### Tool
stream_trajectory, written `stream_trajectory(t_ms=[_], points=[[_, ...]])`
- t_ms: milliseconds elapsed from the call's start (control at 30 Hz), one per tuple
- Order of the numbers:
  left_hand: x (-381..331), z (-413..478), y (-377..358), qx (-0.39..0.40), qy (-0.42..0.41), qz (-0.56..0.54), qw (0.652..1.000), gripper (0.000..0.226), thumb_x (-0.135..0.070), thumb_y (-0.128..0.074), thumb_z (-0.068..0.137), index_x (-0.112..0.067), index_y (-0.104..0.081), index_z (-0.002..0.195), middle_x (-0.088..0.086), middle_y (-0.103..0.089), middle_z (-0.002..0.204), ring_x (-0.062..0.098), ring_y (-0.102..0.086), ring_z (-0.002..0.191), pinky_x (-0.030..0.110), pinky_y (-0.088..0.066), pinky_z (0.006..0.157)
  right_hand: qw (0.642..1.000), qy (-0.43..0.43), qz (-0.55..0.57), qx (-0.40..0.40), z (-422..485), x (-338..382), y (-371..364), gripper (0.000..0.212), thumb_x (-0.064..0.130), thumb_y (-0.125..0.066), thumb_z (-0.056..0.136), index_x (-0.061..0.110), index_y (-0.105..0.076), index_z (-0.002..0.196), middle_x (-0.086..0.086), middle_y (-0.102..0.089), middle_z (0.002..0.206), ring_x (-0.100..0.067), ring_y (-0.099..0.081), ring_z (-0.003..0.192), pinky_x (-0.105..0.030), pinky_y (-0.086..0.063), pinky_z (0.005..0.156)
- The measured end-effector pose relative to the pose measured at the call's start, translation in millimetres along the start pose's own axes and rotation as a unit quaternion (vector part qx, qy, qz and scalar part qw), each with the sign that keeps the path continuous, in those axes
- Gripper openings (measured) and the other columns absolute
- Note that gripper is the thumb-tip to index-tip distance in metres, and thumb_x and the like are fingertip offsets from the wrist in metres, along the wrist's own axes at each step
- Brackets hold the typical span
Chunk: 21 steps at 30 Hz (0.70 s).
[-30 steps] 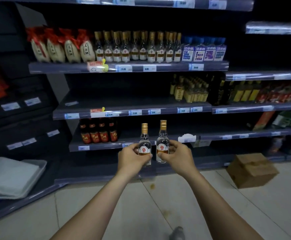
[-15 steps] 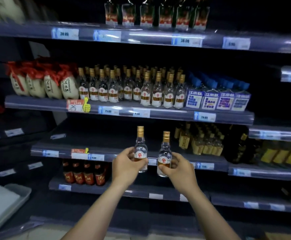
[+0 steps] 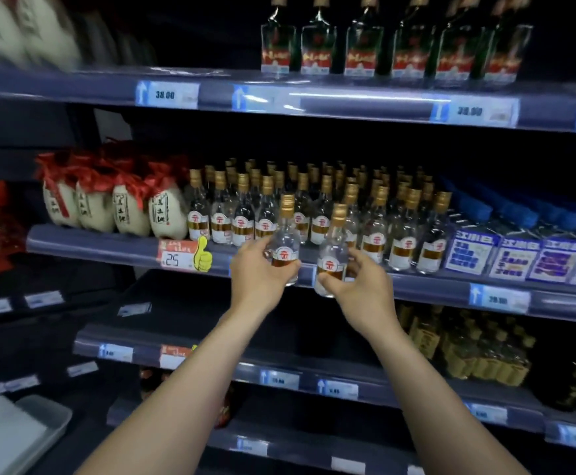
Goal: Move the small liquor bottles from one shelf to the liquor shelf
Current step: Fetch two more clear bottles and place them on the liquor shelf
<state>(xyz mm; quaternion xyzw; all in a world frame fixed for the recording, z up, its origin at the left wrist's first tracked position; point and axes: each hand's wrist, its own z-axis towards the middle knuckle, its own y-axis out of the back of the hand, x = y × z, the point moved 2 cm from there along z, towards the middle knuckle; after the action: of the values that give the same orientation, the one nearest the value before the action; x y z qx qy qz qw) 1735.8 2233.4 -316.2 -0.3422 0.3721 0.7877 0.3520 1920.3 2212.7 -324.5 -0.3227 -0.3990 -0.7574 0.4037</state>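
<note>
A: As we read the stock from the left, item one: white jars (image 3: 122, 214) with red cloth tops, standing on the liquor shelf (image 3: 108, 243), with a "25" tag (image 3: 177, 258) clipped to its rim.

B: Item two: our left hand (image 3: 259, 269), its grip wrapped round the label band of one small bottle (image 3: 284, 241), which is upright and just in front of the shelf edge.

A: Item three: a second small bottle (image 3: 332, 255), upright, beside the first and not touching it. Our right hand (image 3: 361, 282) has its grip low on it, fingers curled at label and base.

B: Item four: the row of matching bottles (image 3: 406, 241) with gold caps, then the blue cartons (image 3: 519, 255).

A: Handling, as we judge it: clear glass, light, stiff, smooth enough to slip, and breakable if knocked against the row.

B: We would hold each by the body, not the cap, and set it down base first. Our hands hide where the front row has room.
</note>
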Motion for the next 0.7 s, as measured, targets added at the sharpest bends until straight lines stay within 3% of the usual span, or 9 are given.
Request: stream_trajectory(t_ms=[67,167,300,500,633,700], points=[[2,27,-6,-0.003,-0.023,-0.002,1.000,0.056,-0.044,-0.088,0.070,-0.023,-0.071,0.119,-0.023,-0.060,0.093,0.010,-0.062,0.094,0.023,-0.049,0.077,0.999,0.022,-0.012,-0.033,19,11,-13,0.049,0.022,-0.087,0.079,0.037,-0.062,0.118,0.064,-0.047,0.082,0.038,-0.046,0.083,0.010,-0.033,0.064],[4,52,-18,-0.008,-0.042,0.006,0.999,0.052,-0.050,-0.085,0.070,-0.027,-0.071,0.114,-0.015,-0.066,0.093,0.011,-0.062,0.089,0.028,-0.050,0.075,0.996,0.031,-0.036,-0.076,39,18,-28,0.049,0.024,-0.087,0.080,0.036,-0.062,0.120,0.061,-0.052,0.087,0.035,-0.049,0.087,0.008,-0.037,0.067],[8,62,-34,-0.007,-0.063,0.027,0.998,0.054,-0.051,-0.084,0.073,-0.026,-0.071,0.119,-0.008,-0.070,0.099,0.013,-0.063,0.092,0.028,-0.053,0.077,0.991,0.026,-0.070,-0.111,49,15,-37,0.039,0.027,-0.087,0.080,0.031,-0.066,0.112,0.028,-0.071,0.088,0.014,-0.065,0.086,-0.010,-0.055,0.071],[8,60,-38,-0.032,-0.087,0.035,0.995,0.065,-0.049,-0.082,0.076,-0.020,-0.064,0.131,-0.003,-0.074,0.109,0.019,-0.066,0.105,0.037,-0.055,0.089,0.979,0.058,-0.138,-0.138,45,17,-41,0.038,0.023,-0.087,0.080,0.038,-0.061,0.102,0.028,-0.065,0.080,0.009,-0.064,0.083,-0.002,-0.045,0.067],[6,63,-40,-0.022,-0.084,0.053,0.995,0.072,-0.046,-0.082,0.077,-0.020,-0.056,0.139,0.000,-0.076,0.099,0.022,-0.069,0.095,0.036,-0.054,0.083,0.967,0.061,-0.194,-0.153,46,15,-41,0.031,0.028,-0.087,0.080,0.023,-0.066,0.102,0.010,-0.065,0.091,-0.005,-0.059,0.081,-0.012,-0.041,0.069],[7,62,-43,-0.017,-0.095,0.062,0.993,0.073,-0.044,-0.083,0.078,-0.018,-0.055,0.140,0.002,-0.075,0.096,0.023,-0.070,0.091,0.036,-0.054,0.080,0.965,0.049,-0.205,-0.158,45,13,-40,0.036,0.030,-0.087,0.080,0.018,-0.069,0.109,0.003,-0.061,0.099,-0.002,-0.052,0.084,-0.006,-0.038,0.073]])
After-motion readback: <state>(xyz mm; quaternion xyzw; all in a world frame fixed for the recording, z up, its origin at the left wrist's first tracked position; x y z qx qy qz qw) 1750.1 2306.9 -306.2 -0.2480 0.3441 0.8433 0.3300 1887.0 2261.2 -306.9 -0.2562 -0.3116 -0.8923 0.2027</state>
